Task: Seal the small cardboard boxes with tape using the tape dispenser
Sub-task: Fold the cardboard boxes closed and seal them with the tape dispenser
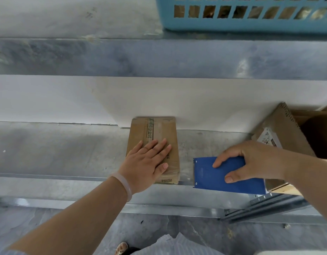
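**A:** Our left hand [146,161] lies flat, fingers straight, on the small cardboard box [155,129]. The box sits by the front edge of the metal shelf [67,148], its far end towards the white back panel.

**B:** And our right hand [251,159] grips the blue tape dispenser [210,173] over that front edge, just beside the box.

**A:** A strip of clear tape [160,129] seems to run down the lid. If we lift our palm too soon, a loose end could curl up, we think.

**B:** Or we press too hard and the box slides off the front edge. The open carton [287,126] at the shelf's right end crowds our arm; a bump there could skew a strip.
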{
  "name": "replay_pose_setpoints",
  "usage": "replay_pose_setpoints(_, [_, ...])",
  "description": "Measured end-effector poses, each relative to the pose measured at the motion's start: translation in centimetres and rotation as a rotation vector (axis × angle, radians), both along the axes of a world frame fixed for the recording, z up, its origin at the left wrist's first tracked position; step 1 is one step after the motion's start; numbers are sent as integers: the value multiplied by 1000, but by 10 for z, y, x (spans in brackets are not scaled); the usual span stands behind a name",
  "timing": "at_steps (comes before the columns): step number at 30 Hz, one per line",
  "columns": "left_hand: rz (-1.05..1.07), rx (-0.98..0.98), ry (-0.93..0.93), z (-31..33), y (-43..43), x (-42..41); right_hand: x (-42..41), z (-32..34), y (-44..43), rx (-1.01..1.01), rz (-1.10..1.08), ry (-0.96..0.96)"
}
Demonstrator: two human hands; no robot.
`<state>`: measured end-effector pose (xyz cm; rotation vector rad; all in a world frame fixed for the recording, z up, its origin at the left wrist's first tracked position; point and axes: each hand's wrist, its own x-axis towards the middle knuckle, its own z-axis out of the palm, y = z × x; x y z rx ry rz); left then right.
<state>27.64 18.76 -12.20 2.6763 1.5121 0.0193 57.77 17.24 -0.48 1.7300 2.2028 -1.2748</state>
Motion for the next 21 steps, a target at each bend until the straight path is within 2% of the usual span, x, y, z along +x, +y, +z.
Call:
replay_pose_setpoints(4, [1,-6,-6,1,0,1,-30,-15,-9,165,46,-173])
replay_pose_setpoints(9, [5,-11,-15,1,-1,2,-50,-32,-22,283,30,-243])
replay_pose_setpoints(12, [8,-21,-16,1,-1,2,-50,-35,-25,255,-17,-215])
replay_pose_setpoints(17, [7,-27,-20,3,-1,3,-48,-32,-8,103,-114,-8])
replay_pose_setpoints(19, [6,-29,-13,2,-1,2,-47,-29,-5,81,-102,7])
replay_pose_setpoints(21, [8,-26,-14,2,-1,3,-47,-26,-6,111,-39,-56])
